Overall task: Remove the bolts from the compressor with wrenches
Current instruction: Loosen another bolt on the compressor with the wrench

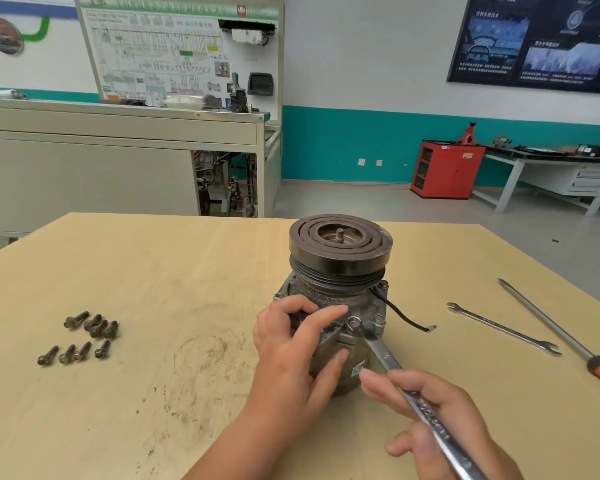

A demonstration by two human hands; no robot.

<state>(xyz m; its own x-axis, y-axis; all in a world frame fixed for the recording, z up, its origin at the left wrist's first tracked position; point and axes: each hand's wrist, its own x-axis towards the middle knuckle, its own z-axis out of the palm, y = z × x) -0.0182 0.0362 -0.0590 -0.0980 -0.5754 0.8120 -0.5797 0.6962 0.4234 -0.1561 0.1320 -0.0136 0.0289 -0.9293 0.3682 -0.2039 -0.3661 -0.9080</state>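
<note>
Compressor (340,306) standing upright mid-counter (153,271), pulley up.
Left hand (291,341) curling round housing, bracing it.
Right hand (440,420) gripping wrench (388,362) handle, fingers wrapping shaft.
Ring end sitting on bolt (354,321) at near flange corner.
Wrench axis running from bolt down-right toward person; right hand lying at its outer end.
Judgement: next turn needing sideways sweep about bolt.
Loose bolts (99,329) lying well left.

At the right edge of my view a long screwdriver (558,330) with an orange handle lies on the wooden table (153,271). Upper left I see a wiring-diagram board (174,50). A red cabinet (447,169) stands mid-right.
</note>
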